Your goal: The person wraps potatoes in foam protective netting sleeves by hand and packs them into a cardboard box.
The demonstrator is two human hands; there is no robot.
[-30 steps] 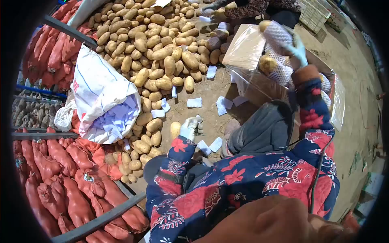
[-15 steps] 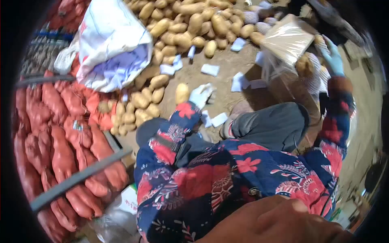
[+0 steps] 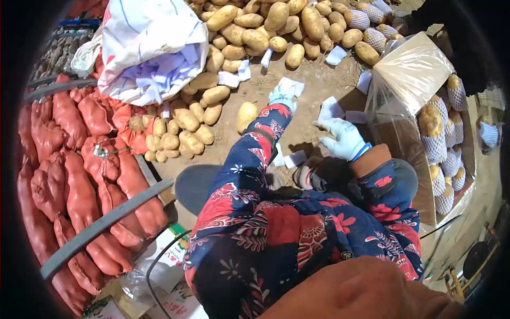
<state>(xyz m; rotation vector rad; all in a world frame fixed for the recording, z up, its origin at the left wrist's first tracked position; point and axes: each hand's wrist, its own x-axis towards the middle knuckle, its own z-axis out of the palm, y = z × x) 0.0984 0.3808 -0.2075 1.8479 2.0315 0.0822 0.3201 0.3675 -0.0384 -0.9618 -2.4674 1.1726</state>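
My left hand (image 3: 285, 95), in a pale glove, is closed at the near edge of a white foam sleeve (image 3: 293, 85) on the ground. My right hand (image 3: 340, 139), in a light blue glove, has its fingers apart and nothing in them. It is over the ground, left of an open carton (image 3: 401, 151) lined with clear plastic. Inside the carton lie several potatoes in white net sleeves (image 3: 435, 143). A single potato (image 3: 246, 117) rests on the ground left of my left hand. More foam sleeves (image 3: 330, 108) lie between my hands and the carton.
Loose potatoes (image 3: 276, 18) are heaped at the top. A white sack (image 3: 154, 48) of foam sleeves stands at upper left. Red net bags (image 3: 79, 186) fill the left side behind a metal bar (image 3: 106, 226). Sleeved potatoes (image 3: 374, 38) lie above the carton.
My right hand has come away from the carton, left toward the middle, and its fingers are now empty. My left hand has moved forward to a foam sleeve. The view has shifted.
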